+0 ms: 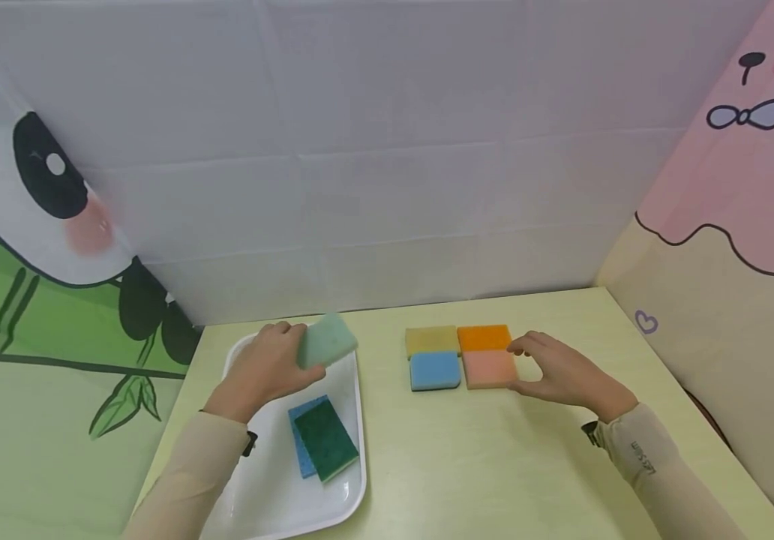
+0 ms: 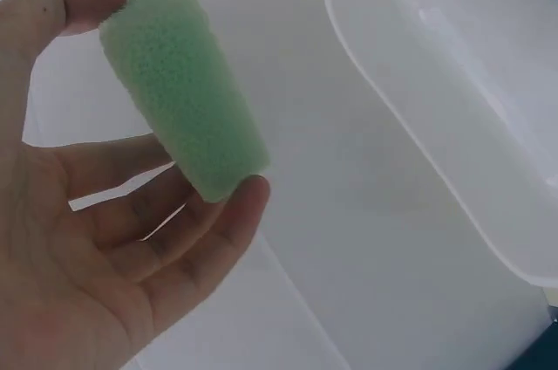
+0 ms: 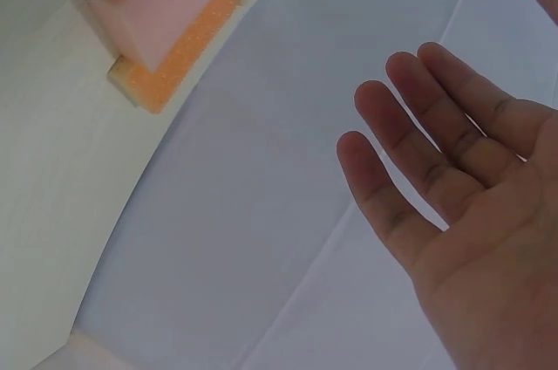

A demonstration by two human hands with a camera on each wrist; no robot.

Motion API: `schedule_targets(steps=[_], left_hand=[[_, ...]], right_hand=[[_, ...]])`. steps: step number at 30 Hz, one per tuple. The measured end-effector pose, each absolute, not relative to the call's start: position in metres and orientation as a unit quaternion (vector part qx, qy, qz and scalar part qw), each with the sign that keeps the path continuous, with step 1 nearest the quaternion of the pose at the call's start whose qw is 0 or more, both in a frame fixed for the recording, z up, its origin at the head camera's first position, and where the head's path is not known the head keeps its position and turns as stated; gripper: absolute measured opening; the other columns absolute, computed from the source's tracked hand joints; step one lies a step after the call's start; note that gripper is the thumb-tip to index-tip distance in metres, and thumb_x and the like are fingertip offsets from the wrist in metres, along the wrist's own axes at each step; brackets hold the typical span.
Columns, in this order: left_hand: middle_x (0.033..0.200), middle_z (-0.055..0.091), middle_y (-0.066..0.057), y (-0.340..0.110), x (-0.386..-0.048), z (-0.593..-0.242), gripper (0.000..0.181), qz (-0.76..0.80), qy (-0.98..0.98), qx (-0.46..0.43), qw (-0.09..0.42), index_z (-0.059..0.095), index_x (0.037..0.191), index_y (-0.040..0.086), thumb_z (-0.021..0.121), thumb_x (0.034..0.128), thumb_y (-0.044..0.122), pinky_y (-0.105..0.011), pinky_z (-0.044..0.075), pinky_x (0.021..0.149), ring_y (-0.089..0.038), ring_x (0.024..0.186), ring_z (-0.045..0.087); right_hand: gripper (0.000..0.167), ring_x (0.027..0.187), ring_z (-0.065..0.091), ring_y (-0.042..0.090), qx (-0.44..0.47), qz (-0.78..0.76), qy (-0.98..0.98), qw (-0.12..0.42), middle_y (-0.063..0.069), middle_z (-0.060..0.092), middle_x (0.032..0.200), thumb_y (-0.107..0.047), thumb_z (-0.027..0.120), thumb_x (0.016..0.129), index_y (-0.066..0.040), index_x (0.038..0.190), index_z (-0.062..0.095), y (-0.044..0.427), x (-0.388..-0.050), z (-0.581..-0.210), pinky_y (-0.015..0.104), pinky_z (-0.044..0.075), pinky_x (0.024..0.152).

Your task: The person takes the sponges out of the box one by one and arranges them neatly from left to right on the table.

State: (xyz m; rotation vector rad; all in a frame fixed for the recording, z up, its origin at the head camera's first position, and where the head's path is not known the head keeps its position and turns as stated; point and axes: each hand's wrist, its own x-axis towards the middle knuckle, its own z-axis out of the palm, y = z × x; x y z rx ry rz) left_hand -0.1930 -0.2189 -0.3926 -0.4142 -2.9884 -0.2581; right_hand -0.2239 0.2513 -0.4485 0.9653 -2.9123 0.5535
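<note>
The left hand (image 1: 265, 371) pinches a pale green sponge (image 1: 329, 341) between thumb and fingers, the sponge jutting beyond the grip, above a white tray (image 1: 265, 491). In the tray, a dark green sponge (image 1: 326, 440) overlaps a blue sponge (image 1: 301, 450). The right hand (image 1: 559, 375), its grip spread, is near a pink sponge (image 1: 490, 369) grouped with yellow (image 1: 431, 340), orange (image 1: 484, 337) and light-blue sponges (image 1: 435, 370) on the worktop (image 1: 468, 465).

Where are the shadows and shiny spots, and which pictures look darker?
Head view: brightest, faint shadow on the table below the right hand, small glints on the tray; left wrist: darker, pale shine on the tray; right wrist: darker too.
</note>
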Motion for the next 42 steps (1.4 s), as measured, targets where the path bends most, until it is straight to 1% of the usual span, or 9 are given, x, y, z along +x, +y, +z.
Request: schedule_targets(steps=[3,8,13,18,20,24,30,37,42], left_hand=[[0.116,0.062,-0.020,-0.212,-0.190,-0.389,0.068,-0.090,-0.981,-0.161,0.062,0.059,0.128,-0.003,0.070,0.0799,0.044,-0.048,0.052,0.073,-0.032,0.095,0.057],[0.118,0.062,-0.018,-0.201,-0.187,-0.386,0.067,-0.088,-0.975,-0.192,0.074,0.060,0.128,-0.001,0.069,0.0787,0.044,-0.046,0.052,0.076,-0.032,0.099,0.057],[0.120,0.062,-0.016,-0.188,-0.185,-0.385,0.069,-0.082,-0.971,-0.217,0.059,0.059,0.131,0.000,0.068,0.0787,0.043,-0.045,0.052,0.077,-0.031,0.103,0.057],[0.128,0.061,-0.016,-0.170,-0.187,-0.387,0.074,-0.068,-0.965,-0.249,0.042,0.057,0.135,-0.001,0.068,0.0797,0.046,-0.047,0.053,0.082,-0.033,0.115,0.056],[0.128,0.060,-0.016,-0.162,-0.187,-0.387,0.075,-0.068,-0.963,-0.260,0.038,0.057,0.136,-0.001,0.068,0.0798,0.047,-0.047,0.053,0.083,-0.032,0.117,0.055],[0.126,0.061,-0.013,-0.149,-0.188,-0.386,0.072,-0.068,-0.956,-0.282,0.046,0.059,0.133,0.000,0.068,0.0793,0.047,-0.043,0.053,0.080,-0.029,0.113,0.055],[0.120,0.063,-0.011,-0.133,-0.191,-0.385,0.067,-0.066,-0.947,-0.305,0.073,0.062,0.126,0.002,0.067,0.0768,0.046,-0.040,0.054,0.075,-0.027,0.105,0.055],[0.123,0.062,-0.010,-0.113,-0.194,-0.389,0.069,-0.038,-0.948,-0.313,0.053,0.060,0.129,0.003,0.065,0.0791,0.050,-0.039,0.054,0.073,-0.027,0.108,0.055],[0.118,0.063,-0.008,-0.097,-0.195,-0.393,0.068,-0.036,-0.943,-0.326,0.051,0.061,0.126,0.004,0.066,0.0781,0.052,-0.035,0.053,0.068,-0.023,0.102,0.055]], right_hand=[[0.056,0.103,0.059,0.026,0.316,0.179,-0.932,0.016,0.009,0.062,0.115,-0.033,0.083,0.082,-0.002,0.123,0.061,0.250,-0.223,-0.445,0.046,0.051,0.089],[0.059,0.105,0.059,0.026,0.325,0.181,-0.928,0.013,0.010,0.061,0.119,-0.032,0.082,0.083,0.000,0.127,0.060,0.248,-0.224,-0.438,0.047,0.050,0.090],[0.061,0.110,0.058,0.026,0.327,0.183,-0.927,0.003,0.008,0.060,0.123,-0.038,0.080,0.085,-0.003,0.130,0.059,0.242,-0.226,-0.431,0.047,0.049,0.094],[0.061,0.116,0.057,0.027,0.335,0.202,-0.920,-0.003,0.007,0.060,0.126,-0.040,0.078,0.086,-0.003,0.131,0.059,0.229,-0.225,-0.419,0.048,0.046,0.098],[0.060,0.118,0.056,0.026,0.340,0.208,-0.917,-0.006,0.006,0.059,0.128,-0.040,0.077,0.087,-0.004,0.131,0.059,0.222,-0.226,-0.414,0.048,0.046,0.099],[0.061,0.120,0.055,0.026,0.351,0.213,-0.912,-0.016,0.005,0.058,0.129,-0.041,0.076,0.088,-0.005,0.133,0.058,0.212,-0.227,-0.407,0.047,0.045,0.099],[0.063,0.121,0.054,0.025,0.367,0.211,-0.906,-0.023,0.006,0.058,0.131,-0.041,0.076,0.087,-0.005,0.135,0.057,0.203,-0.229,-0.400,0.046,0.046,0.099],[0.066,0.121,0.054,0.022,0.389,0.219,-0.894,-0.031,0.004,0.057,0.131,-0.042,0.078,0.084,-0.006,0.136,0.056,0.189,-0.230,-0.398,0.044,0.045,0.100],[0.076,0.118,0.054,0.018,0.416,0.210,-0.885,-0.021,-0.001,0.056,0.129,-0.051,0.080,0.080,-0.005,0.135,0.055,0.177,-0.230,-0.399,0.040,0.047,0.097]])
